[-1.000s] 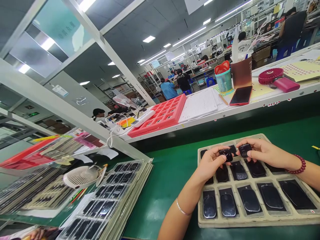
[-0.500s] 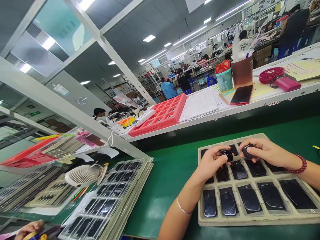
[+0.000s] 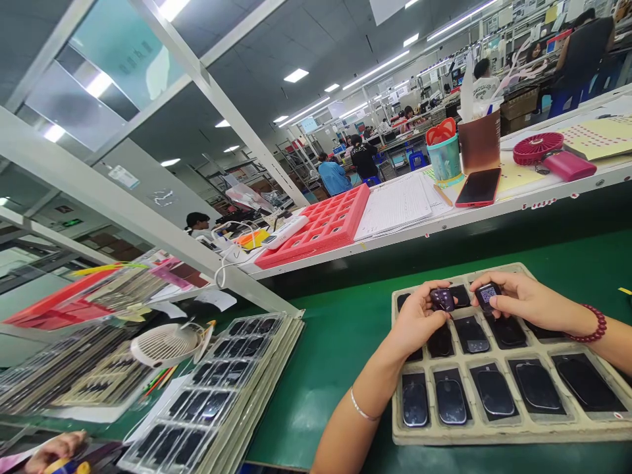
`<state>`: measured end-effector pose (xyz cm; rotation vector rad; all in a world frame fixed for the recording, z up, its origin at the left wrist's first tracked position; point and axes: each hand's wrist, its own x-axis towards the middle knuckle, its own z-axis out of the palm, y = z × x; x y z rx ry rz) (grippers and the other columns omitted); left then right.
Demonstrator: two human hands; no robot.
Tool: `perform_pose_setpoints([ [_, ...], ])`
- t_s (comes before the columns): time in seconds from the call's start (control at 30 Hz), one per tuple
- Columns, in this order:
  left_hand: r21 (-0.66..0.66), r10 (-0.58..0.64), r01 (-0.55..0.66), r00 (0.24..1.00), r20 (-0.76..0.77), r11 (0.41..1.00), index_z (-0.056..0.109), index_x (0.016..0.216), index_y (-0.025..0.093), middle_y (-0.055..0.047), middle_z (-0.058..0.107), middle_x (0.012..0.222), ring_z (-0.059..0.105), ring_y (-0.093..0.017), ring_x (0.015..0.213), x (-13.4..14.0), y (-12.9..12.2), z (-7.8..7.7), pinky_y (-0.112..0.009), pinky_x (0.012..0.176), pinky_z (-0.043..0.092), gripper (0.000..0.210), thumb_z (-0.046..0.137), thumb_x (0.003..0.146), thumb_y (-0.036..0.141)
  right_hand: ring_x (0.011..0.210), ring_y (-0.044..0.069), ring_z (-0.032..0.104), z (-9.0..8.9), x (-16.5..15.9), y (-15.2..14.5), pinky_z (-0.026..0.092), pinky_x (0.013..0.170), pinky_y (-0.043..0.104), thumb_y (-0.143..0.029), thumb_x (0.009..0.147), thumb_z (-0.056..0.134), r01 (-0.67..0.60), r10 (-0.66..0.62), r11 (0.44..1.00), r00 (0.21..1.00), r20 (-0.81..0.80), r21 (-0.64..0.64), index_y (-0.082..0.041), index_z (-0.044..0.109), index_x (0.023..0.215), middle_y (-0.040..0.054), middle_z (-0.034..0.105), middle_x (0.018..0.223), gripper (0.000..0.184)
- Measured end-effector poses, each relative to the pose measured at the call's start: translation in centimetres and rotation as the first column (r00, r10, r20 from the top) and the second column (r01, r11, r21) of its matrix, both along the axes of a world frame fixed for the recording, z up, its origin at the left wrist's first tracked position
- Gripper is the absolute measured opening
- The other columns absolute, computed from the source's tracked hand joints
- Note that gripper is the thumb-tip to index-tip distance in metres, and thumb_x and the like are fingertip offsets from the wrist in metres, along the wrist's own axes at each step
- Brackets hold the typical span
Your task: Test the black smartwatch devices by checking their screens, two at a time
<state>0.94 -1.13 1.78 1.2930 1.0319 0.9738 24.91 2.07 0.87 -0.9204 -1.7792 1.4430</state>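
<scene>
The ceiling (image 3: 320, 33) is grey, with bright lamps (image 3: 296, 76) at top centre. White beams (image 3: 99, 195) cross the upper left. At bottom centre, the bench (image 3: 320, 375) has a green surface.

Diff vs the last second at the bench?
Right hand has turned its device toward the camera; a QR-like pattern now shows. Left hand has tilted its dark piece, which now looks purplish. Neither hand visibly let go or took anything new. Unchanged: the tray and the dark panels in its front row.
</scene>
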Motion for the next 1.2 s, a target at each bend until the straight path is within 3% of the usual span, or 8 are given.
perform_pose_setpoints([
  [0.17, 0.011, 0.009, -0.009, 1.0, -0.005, 1.0, 0.063, 0.112, 0.017, -0.007, 0.074, 0.099, 0.068, -0.017, 0.094, -0.1, -0.2, 0.3, -0.026, 0.084, 0.051, 0.048, 0.081, 0.069, 0.018, 0.07, 0.022, 0.069, 0.0, 0.0, 0.0, 0.058, 0.062, 0.032, -0.031, 0.075, 0.072, 0.006, -0.006, 1.0, 1.0, -0.004, 0.014, -0.021, 0.072, 0.115, 0.0059, 0.074, 0.089, 0.041],
  [0.3, 0.014, 0.016, -0.016, 1.0, 0.015, 1.0, 0.064, 0.104, 0.014, -0.005, 0.071, 0.084, 0.064, -0.014, 0.075, -0.1, -0.1, 0.0, -0.024, 0.069, 0.05, 0.043, 0.085, 0.07, 0.031, 0.07, 0.022, 0.068, -0.1, 0.0, 0.0, 0.057, 0.06, 0.032, -0.034, 0.076, 0.073, 0.015, -0.015, 1.0, 1.0, 0.004, 0.019, -0.021, 0.072, 0.114, 0.0052, 0.072, 0.086, 0.04],
  [0.4, 0.015, 0.01, -0.01, 1.0, -0.002, 1.0, 0.065, 0.11, 0.012, -0.007, 0.072, 0.085, 0.062, -0.012, 0.067, -0.1, 0.1, -0.3, -0.022, 0.061, 0.047, 0.041, 0.077, 0.079, 0.036, 0.069, 0.022, 0.067, 0.1, 0.0, 0.0, 0.057, 0.06, 0.032, -0.035, 0.076, 0.073, 0.014, -0.014, 1.0, 1.0, 0.016, 0.014, -0.021, 0.073, 0.113, 0.0053, 0.071, 0.088, 0.04],
  [0.53, 0.037, 0.025, -0.023, 0.999, -0.034, 0.999, 0.063, 0.128, 0.015, -0.01, 0.075, 0.101, 0.067, -0.014, 0.071, -0.1, 0.2, -0.4, -0.022, 0.056, 0.043, 0.044, 0.056, 0.086, 0.026, 0.072, 0.023, 0.069, 0.1, 0.0, 0.0, 0.059, 0.063, 0.033, -0.033, 0.076, 0.073, 0.002, -0.002, 1.0, 1.0, 0.025, 0.008, -0.021, 0.073, 0.113, 0.0051, 0.071, 0.088, 0.04],
  [0.77, 0.023, 0.038, -0.038, 0.999, -0.006, 0.999, 0.063, 0.114, 0.016, -0.008, 0.075, 0.1, 0.068, -0.017, 0.091, 0.1, -0.1, 0.0, -0.025, 0.077, 0.052, 0.044, 0.07, 0.071, 0.014, 0.073, 0.021, 0.068, -1.1, 0.0, 0.2, 0.058, 0.062, 0.032, -0.032, 0.079, 0.07, 0.001, 0.0, 0.999, 1.0, -0.014, 0.045, -0.022, 0.071, 0.117, 0.0067, 0.074, 0.098, 0.039],
  [0.93, 0.027, 0.042, -0.042, 0.999, 0.003, 0.999, 0.064, 0.1, 0.015, -0.006, 0.071, 0.086, 0.066, -0.017, 0.081, 0.1, -0.1, 0.3, -0.025, 0.07, 0.05, 0.032, 0.078, 0.072, 0.023, 0.074, 0.021, 0.067, -0.8, 0.0, 0.1, 0.058, 0.062, 0.031, -0.032, 0.078, 0.071, -0.009, 0.009, 0.998, 1.0, -0.003, 0.056, -0.021, 0.073, 0.112, 0.0069, 0.073, 0.097, 0.036],
  [1.1, 0.042, 0.034, -0.034, 0.999, -0.001, 0.999, 0.062, 0.115, 0.018, -0.007, 0.074, 0.098, 0.067, -0.017, 0.091, 0.1, -0.2, 0.4, -0.025, 0.078, 0.05, 0.051, 0.076, 0.067, 0.011, 0.073, 0.021, 0.066, 0.1, -0.1, -0.1, 0.058, 0.062, 0.031, -0.033, 0.079, 0.072, -0.017, 0.017, 0.998, 1.0, 0.001, 0.059, -0.02, 0.073, 0.112, 0.0077, 0.073, 0.095, 0.036],
  [1.2, 0.026, 0.031, -0.032, 0.999, 0.014, 0.999, 0.063, 0.117, 0.017, -0.007, 0.074, 0.096, 0.068, -0.018, 0.089, 0.1, -0.2, 0.2, -0.025, 0.074, 0.051, 0.049, 0.08, 0.071, 0.022, 0.071, 0.021, 0.066, 0.1, -0.1, -0.2, 0.058, 0.063, 0.032, -0.033, 0.078, 0.073, -0.02, 0.019, 0.998, 1.0, 0.007, 0.062, -0.02, 0.073, 0.112, 0.0076, 0.073, 0.096, 0.036],
])
